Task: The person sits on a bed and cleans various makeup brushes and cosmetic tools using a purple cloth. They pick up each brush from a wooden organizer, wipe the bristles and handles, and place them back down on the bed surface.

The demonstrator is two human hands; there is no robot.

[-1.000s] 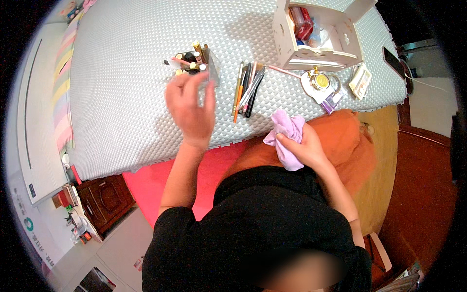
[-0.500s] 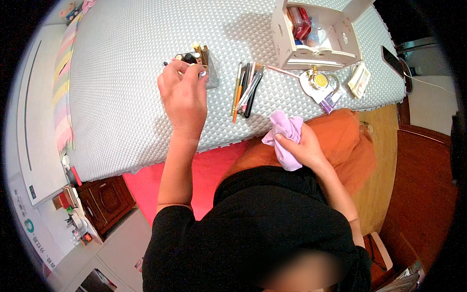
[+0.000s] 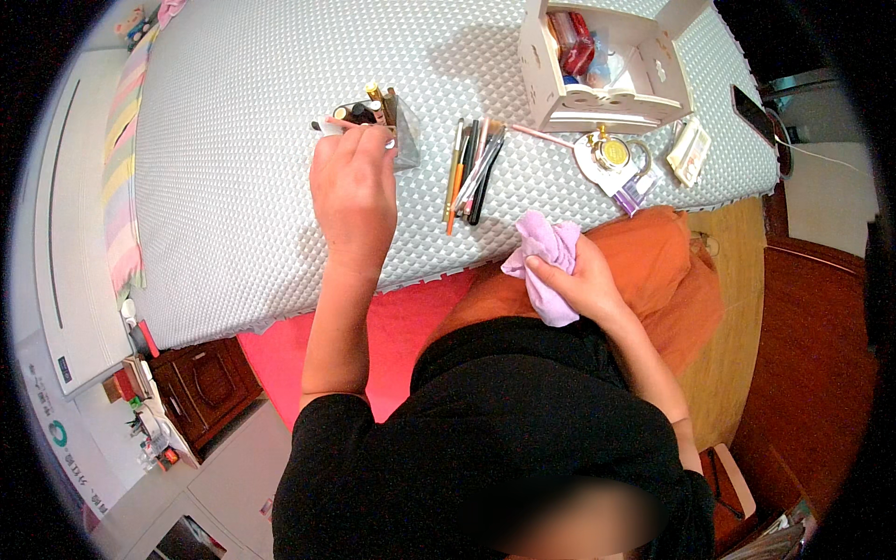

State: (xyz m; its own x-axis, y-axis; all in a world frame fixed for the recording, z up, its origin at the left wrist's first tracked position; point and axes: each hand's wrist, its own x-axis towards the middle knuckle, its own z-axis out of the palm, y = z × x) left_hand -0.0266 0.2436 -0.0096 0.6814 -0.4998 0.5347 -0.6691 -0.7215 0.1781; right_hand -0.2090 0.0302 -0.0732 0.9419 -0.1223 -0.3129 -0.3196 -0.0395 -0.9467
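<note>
My left hand [image 3: 355, 191] reaches over a clear holder [image 3: 407, 140] of several upright cosmetic tubes [image 3: 373, 108] with black, white and gold caps. Its fingers are curled at the holder's near side; the tips and whatever they grip are hidden behind the hand. A lilac cloth [image 3: 551, 252] is bunched in my right hand [image 3: 590, 285], the thumb pressed across it, above my lap. Between the two hands, on the quilted cover, lies a loose bundle of makeup brushes [image 3: 476, 173].
At the far right stands a white box [image 3: 607, 112] with red packets [image 3: 579, 47] inside. Nearer are a white ornament with a gold dial [image 3: 611, 154], a purple-tipped clear item [image 3: 635, 194], a small packet [image 3: 689, 154] and a phone [image 3: 752, 117] on a cable. The grey quilted cover [image 3: 233, 187] stretches left.
My left hand has shifted slightly toward me, and its fingers have moved at the holder, showing more of the caps. My right hand keeps the cloth almost still.
</note>
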